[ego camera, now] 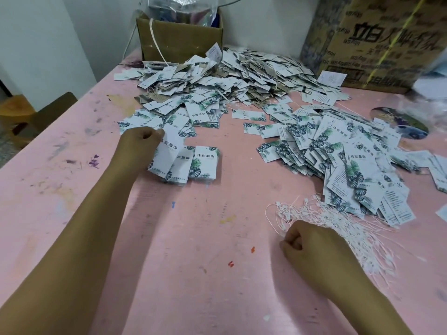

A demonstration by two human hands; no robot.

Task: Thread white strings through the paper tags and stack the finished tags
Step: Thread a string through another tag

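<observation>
My left hand (pixel 141 139) is curled at the top of a small fanned group of white leaf-print paper tags (pixel 191 163) on the pink table and pinches one tag (pixel 169 151) there. My right hand (pixel 312 245) is curled at the near edge of a loose bundle of white strings (pixel 338 221); I cannot tell whether a string is between its fingers. A big spread of loose tags (pixel 338 151) lies to the right. A large heap of tags with strings (pixel 229 76) fills the back of the table.
An open cardboard box (pixel 180 41) with a plastic bag stands at the back. A large printed carton (pixel 377 39) is at the back right, with a round printed disc (pixel 399 122) near it. A wooden stool (pixel 21 117) stands off the table's left edge. The pink table (pixel 193 250) is paint-stained.
</observation>
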